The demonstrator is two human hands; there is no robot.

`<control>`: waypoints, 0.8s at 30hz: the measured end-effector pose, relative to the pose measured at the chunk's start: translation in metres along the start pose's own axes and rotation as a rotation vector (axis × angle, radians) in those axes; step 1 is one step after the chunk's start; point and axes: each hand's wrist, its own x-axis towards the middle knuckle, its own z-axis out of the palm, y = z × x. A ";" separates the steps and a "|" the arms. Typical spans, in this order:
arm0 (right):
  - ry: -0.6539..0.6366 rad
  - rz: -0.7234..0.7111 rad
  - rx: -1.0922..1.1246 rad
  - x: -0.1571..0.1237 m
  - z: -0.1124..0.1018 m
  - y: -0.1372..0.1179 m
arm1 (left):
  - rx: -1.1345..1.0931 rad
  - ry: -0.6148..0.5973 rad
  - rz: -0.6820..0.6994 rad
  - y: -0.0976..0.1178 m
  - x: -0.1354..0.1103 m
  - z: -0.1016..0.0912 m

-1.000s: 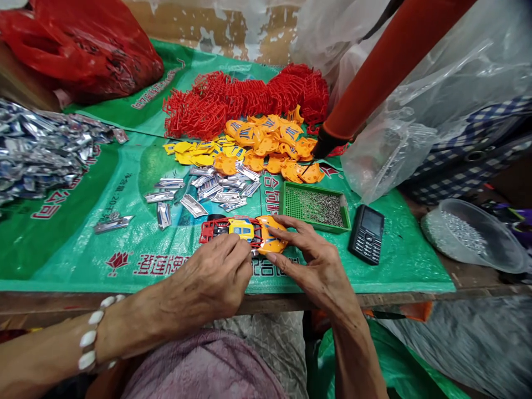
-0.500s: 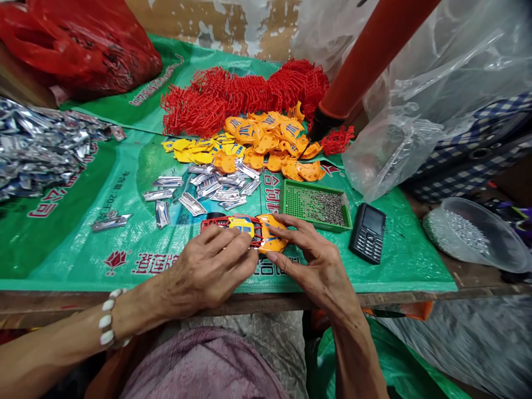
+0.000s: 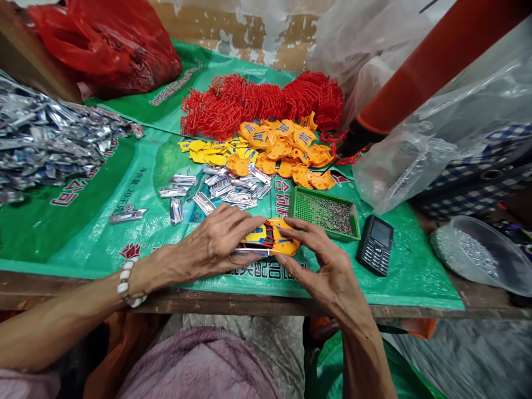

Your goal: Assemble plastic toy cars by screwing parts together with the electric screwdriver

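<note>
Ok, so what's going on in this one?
A person holds a small toy car with both bare hands. The left hand covers one end, while the right hand has fingers on the orange end. A silver strip runs along the near side. Beyond lie piles of red frames, orange pieces and yellow pieces; a green tray and phone sit to the right.

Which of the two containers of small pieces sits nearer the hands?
The green tray, just beyond the right hand and left of the phone; it is rectangular, while the other, a clear bowl, sits right of the phone.
</note>
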 end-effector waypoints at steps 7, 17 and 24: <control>-0.155 -0.186 -0.134 -0.005 0.002 -0.022 | -0.450 -0.237 -0.524 0.008 0.012 -0.016; 0.011 -0.196 -0.090 -0.007 0.012 -0.024 | -0.750 -0.421 -0.675 0.007 0.029 -0.023; -0.026 -0.172 -0.061 -0.004 0.011 -0.022 | -0.762 -0.407 -0.648 0.005 0.021 -0.022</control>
